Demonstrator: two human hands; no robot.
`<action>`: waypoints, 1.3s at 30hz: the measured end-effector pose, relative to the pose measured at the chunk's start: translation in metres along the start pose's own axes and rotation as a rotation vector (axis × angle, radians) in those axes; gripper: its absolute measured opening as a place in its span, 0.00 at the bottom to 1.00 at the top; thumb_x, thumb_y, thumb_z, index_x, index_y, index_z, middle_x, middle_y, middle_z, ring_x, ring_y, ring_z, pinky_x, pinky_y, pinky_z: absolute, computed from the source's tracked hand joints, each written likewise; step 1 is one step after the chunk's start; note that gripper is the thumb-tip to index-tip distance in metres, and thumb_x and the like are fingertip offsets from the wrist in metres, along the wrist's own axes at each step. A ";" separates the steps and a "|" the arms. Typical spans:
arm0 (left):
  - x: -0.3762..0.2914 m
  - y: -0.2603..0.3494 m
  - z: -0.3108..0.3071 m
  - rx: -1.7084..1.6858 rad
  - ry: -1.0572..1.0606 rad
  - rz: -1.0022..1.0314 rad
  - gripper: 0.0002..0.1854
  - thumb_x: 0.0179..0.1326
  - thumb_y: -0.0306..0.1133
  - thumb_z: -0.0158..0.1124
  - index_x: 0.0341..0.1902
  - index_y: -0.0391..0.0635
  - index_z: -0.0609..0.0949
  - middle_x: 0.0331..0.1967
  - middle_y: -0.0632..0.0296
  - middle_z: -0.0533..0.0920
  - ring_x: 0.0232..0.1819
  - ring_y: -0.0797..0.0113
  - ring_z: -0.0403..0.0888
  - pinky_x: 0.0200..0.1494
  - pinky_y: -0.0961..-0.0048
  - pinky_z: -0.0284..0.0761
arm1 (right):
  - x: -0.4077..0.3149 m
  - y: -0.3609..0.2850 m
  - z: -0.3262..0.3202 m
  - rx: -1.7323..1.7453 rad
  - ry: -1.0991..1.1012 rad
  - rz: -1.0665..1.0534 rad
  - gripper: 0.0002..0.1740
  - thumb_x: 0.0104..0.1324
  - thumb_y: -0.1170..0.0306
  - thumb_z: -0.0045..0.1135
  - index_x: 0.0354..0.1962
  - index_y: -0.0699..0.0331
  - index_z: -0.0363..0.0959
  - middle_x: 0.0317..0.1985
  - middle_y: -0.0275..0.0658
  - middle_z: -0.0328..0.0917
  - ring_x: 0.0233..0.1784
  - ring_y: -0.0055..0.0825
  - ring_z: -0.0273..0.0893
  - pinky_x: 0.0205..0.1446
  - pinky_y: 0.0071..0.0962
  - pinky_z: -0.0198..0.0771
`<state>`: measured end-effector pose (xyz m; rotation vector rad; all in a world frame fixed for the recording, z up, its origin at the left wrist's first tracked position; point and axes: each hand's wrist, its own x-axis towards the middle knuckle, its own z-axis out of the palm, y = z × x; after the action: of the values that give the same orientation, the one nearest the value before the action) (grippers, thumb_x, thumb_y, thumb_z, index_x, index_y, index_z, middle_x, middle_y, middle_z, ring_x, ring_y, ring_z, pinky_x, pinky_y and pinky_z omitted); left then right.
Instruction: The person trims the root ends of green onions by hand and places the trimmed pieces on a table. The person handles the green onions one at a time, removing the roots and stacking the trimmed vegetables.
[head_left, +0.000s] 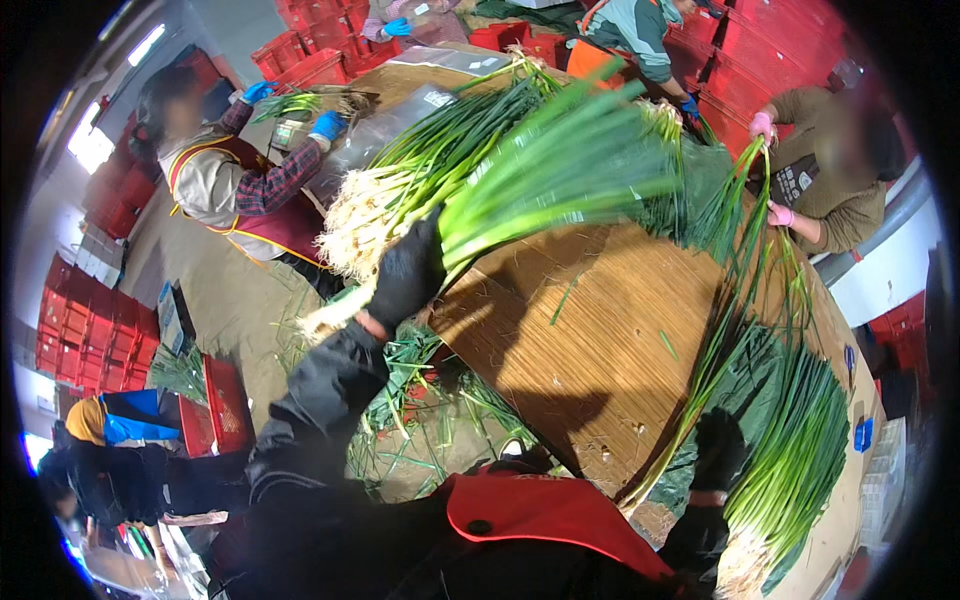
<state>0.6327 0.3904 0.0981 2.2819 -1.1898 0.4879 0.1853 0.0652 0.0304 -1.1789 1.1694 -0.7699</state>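
My left hand (409, 270), in a black glove, grips a bunch of green onions (555, 172) near its white end. The bunch's leaves fan out to the right, blurred by motion, and its roots point down to the left. Behind it lies a heap of green onions (367, 217) with white roots. My right hand (718, 454), also black-gloved, is over a dark green cloth (679, 476), beside another pile of green onions (795, 442). Nothing is visible in that hand, but its fingers are too dark to make out.
Loose green onion stalks (694, 397) cross the wooden table (600, 300). Across it, one person (225, 180) wears blue gloves and another (832, 165) holds stalks in pink gloves. Clear plastic bags (390, 127) lie at the far left. Red crates (97, 330) are stacked on the floor.
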 end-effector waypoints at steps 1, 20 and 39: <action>0.024 -0.013 0.001 0.001 0.052 0.016 0.42 0.49 0.22 0.61 0.72 0.44 0.61 0.46 0.42 0.77 0.40 0.40 0.79 0.39 0.53 0.77 | -0.011 0.011 -0.007 0.008 0.005 -0.030 0.12 0.69 0.62 0.57 0.39 0.63 0.77 0.28 0.36 0.81 0.29 0.25 0.79 0.28 0.23 0.72; 0.122 -0.228 0.235 0.422 -0.530 -0.461 0.62 0.51 0.76 0.56 0.79 0.58 0.40 0.76 0.34 0.42 0.76 0.29 0.42 0.69 0.27 0.40 | -0.106 0.077 -0.082 0.084 0.253 0.190 0.13 0.67 0.63 0.59 0.42 0.63 0.79 0.30 0.36 0.82 0.28 0.23 0.80 0.26 0.20 0.73; -0.040 0.083 0.159 -0.362 -0.375 0.209 0.11 0.62 0.30 0.64 0.47 0.40 0.81 0.47 0.51 0.82 0.50 0.50 0.80 0.54 0.63 0.74 | -0.063 0.098 -0.197 -1.341 0.085 -0.125 0.15 0.60 0.65 0.61 0.43 0.64 0.80 0.42 0.47 0.83 0.42 0.42 0.83 0.46 0.35 0.77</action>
<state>0.5536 0.2824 -0.0276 1.9944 -1.5631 -0.0920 -0.0305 0.0921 -0.0400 -2.3191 1.7441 -0.0040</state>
